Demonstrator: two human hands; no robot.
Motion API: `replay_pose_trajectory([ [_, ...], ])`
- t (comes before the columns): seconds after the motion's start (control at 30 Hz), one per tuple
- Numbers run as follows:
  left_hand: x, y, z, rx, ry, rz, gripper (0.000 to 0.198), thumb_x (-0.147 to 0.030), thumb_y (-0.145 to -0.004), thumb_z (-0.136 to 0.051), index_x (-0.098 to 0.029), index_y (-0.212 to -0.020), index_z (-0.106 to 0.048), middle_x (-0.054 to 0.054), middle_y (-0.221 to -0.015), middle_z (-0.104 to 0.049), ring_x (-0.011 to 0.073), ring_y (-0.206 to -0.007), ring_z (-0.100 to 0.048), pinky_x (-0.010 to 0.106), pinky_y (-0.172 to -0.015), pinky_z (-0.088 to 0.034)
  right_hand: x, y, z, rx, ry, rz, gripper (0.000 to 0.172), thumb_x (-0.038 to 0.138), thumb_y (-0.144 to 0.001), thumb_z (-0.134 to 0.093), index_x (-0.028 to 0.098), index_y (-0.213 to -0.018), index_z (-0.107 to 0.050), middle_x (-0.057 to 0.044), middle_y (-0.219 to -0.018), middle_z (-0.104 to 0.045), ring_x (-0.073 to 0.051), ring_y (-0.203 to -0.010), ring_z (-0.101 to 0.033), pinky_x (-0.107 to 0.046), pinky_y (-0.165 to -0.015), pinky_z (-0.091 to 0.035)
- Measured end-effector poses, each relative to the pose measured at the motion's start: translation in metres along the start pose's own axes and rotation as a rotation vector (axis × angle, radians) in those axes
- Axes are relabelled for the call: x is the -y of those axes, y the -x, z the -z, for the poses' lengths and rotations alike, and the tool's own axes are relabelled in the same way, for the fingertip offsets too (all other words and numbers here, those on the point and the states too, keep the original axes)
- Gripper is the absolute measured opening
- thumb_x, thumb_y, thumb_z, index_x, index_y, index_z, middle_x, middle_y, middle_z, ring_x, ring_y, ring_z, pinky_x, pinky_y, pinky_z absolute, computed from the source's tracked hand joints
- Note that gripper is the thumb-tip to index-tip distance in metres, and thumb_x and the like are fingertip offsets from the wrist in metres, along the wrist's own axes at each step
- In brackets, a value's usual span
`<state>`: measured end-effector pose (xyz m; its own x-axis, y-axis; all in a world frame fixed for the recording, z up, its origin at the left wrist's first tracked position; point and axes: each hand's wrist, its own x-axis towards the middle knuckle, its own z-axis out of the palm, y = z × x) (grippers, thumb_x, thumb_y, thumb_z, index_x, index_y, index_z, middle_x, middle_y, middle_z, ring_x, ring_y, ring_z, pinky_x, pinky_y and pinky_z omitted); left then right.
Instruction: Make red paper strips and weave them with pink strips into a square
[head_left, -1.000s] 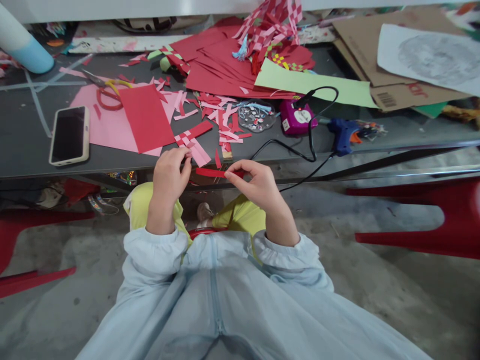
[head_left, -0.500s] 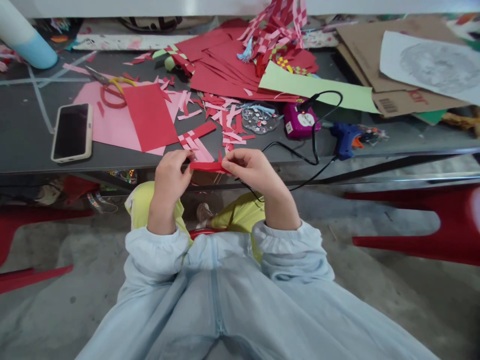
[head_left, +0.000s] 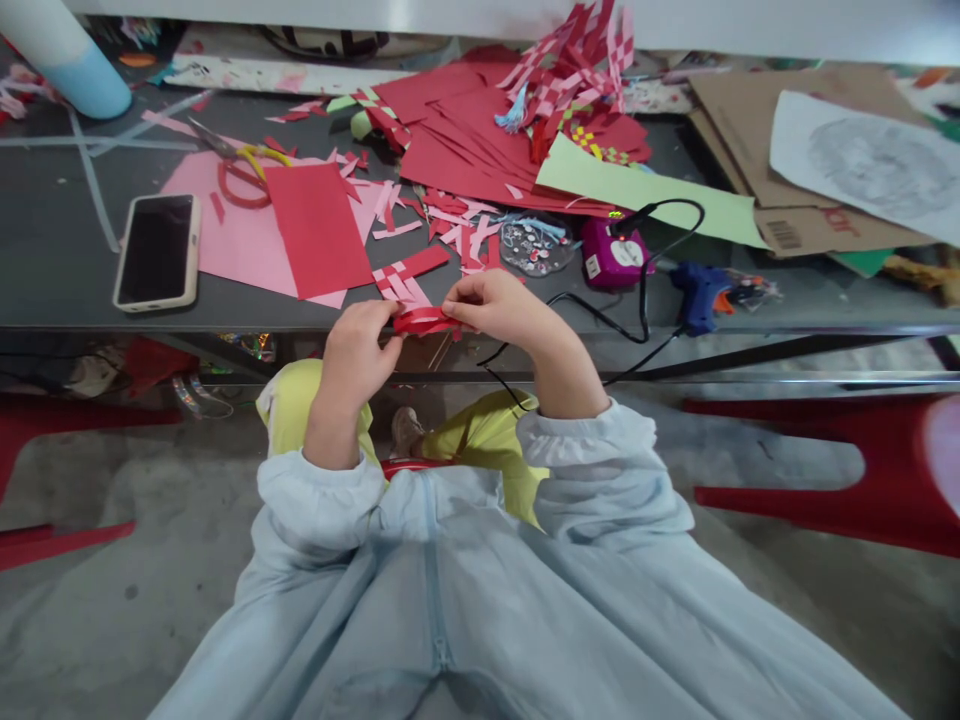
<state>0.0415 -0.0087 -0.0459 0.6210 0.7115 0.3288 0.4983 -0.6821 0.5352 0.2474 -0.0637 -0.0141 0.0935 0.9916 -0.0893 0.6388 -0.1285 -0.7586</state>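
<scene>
Between my two hands, at the table's front edge, is a red paper strip (head_left: 424, 321) with a pale line along its top. My left hand (head_left: 361, 350) pinches its left end between thumb and fingers. The right end is gripped by the fingertips of my right hand (head_left: 496, 308). Just beyond the hands lies a woven red and pink paper piece (head_left: 409, 275) with loose pink strips. A red paper sheet (head_left: 321, 232) rests on a pink sheet (head_left: 236, 245) to the left. Scissors (head_left: 247, 170) with yellow and red handles lie on the pink sheet's far edge.
A phone (head_left: 157, 252) lies at the left. Paper scraps (head_left: 472, 240) are scattered mid-table before a red paper pile (head_left: 465, 140). To the right are a purple box (head_left: 613, 255) with a black cable, a blue glue gun (head_left: 697, 292) and cardboard (head_left: 810, 225). Red stools (head_left: 900, 450) stand either side.
The view has shifted, so the table's things sit further right. My right hand is slightly higher against the strip, which now looks more tilted and shows a pale line.
</scene>
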Motion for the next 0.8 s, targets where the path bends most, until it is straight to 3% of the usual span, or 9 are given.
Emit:
replay_pose_trajectory([
  [0.3, -0.001, 0.004, 0.005, 0.023, 0.054, -0.050, 0.038, -0.016, -0.078, -0.064, -0.017, -0.117, -0.061, 0.010, -0.119, -0.069, 0.0249, -0.112, -0.063, 0.040, -0.101, -0.050, 0.013, -0.009, 0.005, 0.044, 0.235, 0.028, 0.016, 0.020, -0.078, -0.062, 0.017, -0.062, -0.066, 0.001, -0.054, -0.059, -0.011, -0.054, -0.047, -0.029, -0.059, -0.033],
  [0.5, -0.002, 0.006, 0.005, 0.010, 0.094, -0.060, 0.044, -0.020, -0.078, -0.067, -0.017, -0.121, -0.058, 0.010, -0.124, -0.065, 0.0244, -0.117, -0.060, 0.040, -0.104, -0.048, 0.019, -0.014, 0.004, 0.012, 0.184, 0.068, 0.018, 0.021, -0.079, -0.061, 0.017, -0.061, -0.063, 0.001, -0.054, -0.057, -0.011, -0.055, -0.045, -0.029, -0.059, -0.033],
  [0.8, -0.003, 0.009, 0.005, -0.107, 0.071, -0.033, 0.038, -0.023, -0.082, -0.065, -0.021, -0.120, -0.060, 0.009, -0.125, -0.064, 0.0229, -0.118, -0.059, 0.038, -0.105, -0.048, 0.020, -0.015, 0.001, -0.099, 0.069, 0.137, 0.017, 0.023, -0.083, -0.057, 0.016, -0.069, -0.062, 0.002, -0.060, -0.053, -0.010, -0.059, -0.042, -0.027, -0.060, -0.033],
])
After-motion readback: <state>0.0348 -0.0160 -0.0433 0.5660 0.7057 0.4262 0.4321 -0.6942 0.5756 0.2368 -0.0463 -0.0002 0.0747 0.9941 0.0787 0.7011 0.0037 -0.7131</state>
